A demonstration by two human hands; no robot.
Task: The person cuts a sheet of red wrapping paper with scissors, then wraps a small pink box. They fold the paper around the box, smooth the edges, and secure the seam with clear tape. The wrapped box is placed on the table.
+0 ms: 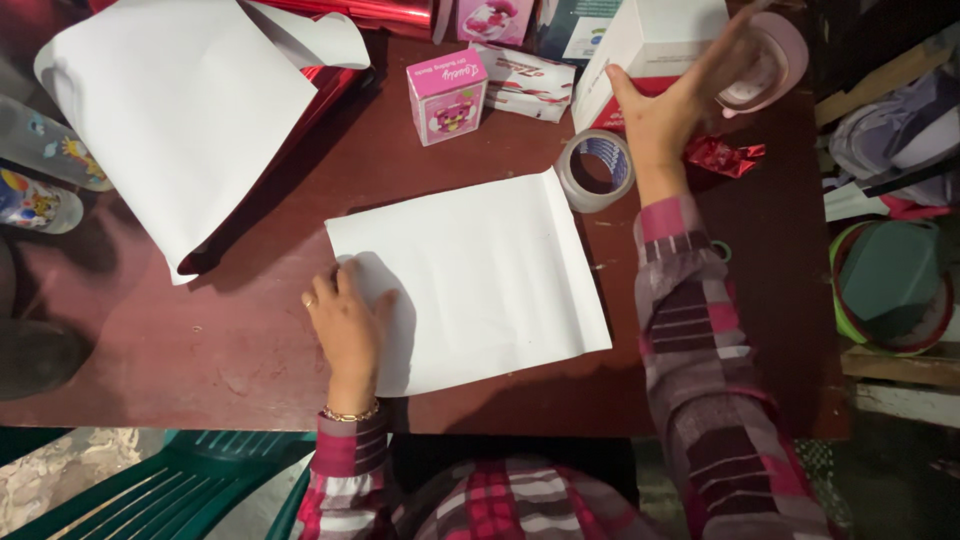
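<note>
Pressed flat under the open left hand (347,320), the white rectangular paper sheet (480,275) lies on the dark red table (250,330). Up beyond it, the right hand (680,100) is closed around a pink tape dispenser (765,60); lifting it carelessly might knock the clear tape roll (594,170) just beside that wrist.

A small pink cube box (447,97) with a white panel and a pink cartoon figure on its front stands upright on the table (230,330), near the far edge. Just behind it to the right lies a flat white packet (525,82) with red and grey print. A second pink box (494,18) stands at the far edge, partly cut off by the frame. To the right, a larger white carton (650,45) with a red band low on its side is touched by the right hand (668,110).
</note>
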